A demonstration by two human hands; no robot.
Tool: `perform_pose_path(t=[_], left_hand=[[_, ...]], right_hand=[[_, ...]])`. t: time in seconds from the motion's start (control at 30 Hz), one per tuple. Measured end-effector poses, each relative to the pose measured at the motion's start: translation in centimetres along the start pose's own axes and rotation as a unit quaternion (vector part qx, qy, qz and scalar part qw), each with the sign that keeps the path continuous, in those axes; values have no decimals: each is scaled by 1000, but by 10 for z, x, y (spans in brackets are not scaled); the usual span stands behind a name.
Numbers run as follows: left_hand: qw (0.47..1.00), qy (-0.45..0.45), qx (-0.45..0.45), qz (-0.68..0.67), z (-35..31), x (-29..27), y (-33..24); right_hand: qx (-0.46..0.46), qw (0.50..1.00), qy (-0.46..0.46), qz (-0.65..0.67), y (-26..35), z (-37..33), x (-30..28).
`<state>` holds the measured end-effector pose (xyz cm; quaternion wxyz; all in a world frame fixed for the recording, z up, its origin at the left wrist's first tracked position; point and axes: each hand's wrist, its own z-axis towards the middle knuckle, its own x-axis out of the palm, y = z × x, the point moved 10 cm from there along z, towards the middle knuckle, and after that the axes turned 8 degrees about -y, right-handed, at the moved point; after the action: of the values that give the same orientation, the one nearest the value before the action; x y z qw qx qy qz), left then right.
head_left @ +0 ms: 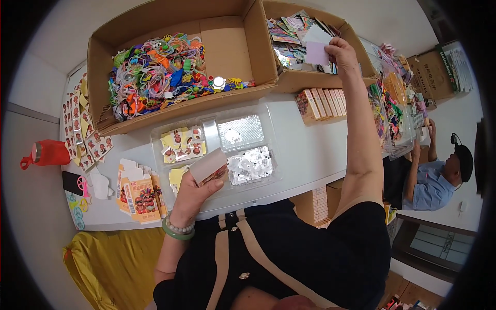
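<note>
My left hand (199, 195) is closed around a small printed carton box (209, 168), its pale grey-white side turned up and a coloured face showing below. It hovers over a clear plastic divided tray (211, 132) that holds stickers (181, 144) on yellow backing and small silvery-white packets (250, 166). My right arm reaches far forward to a cardboard box (305, 77) full of colourful cards (292, 39). There my right hand (341, 54) pinches a pale lilac card (318, 53) at its edge.
A large cardboard box (227, 46) holds tangled colourful trinkets (155, 72). Small filled cartons (321, 103) stand in a row beyond the tray. Flattened orange boxes (142, 196), scissors (82, 186), sticker sheets (95, 147) and a red pouch (49, 153) lie left. A co-worker (434, 178) sits right.
</note>
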<state>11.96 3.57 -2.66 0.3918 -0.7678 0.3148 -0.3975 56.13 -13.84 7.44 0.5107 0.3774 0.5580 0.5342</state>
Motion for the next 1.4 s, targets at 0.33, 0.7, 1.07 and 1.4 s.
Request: perform_pose_path(t=[0.33, 0.7, 1.07, 1.4], left_hand=[[1000, -28, -4, -4, -10, -5, -4], [1000, -12, 16, 8, -8, 0, -25], [998, 53, 15, -6, -17, 10, -22], [995, 84, 25, 45, -16, -3, -16]], right_hand=[[61, 997, -44, 29, -15, -3, 3], [-176, 943, 284, 0, 119, -214, 131], [-554, 739, 343, -172, 152, -340, 192], [-555, 657, 407, -310, 141, -360, 209]])
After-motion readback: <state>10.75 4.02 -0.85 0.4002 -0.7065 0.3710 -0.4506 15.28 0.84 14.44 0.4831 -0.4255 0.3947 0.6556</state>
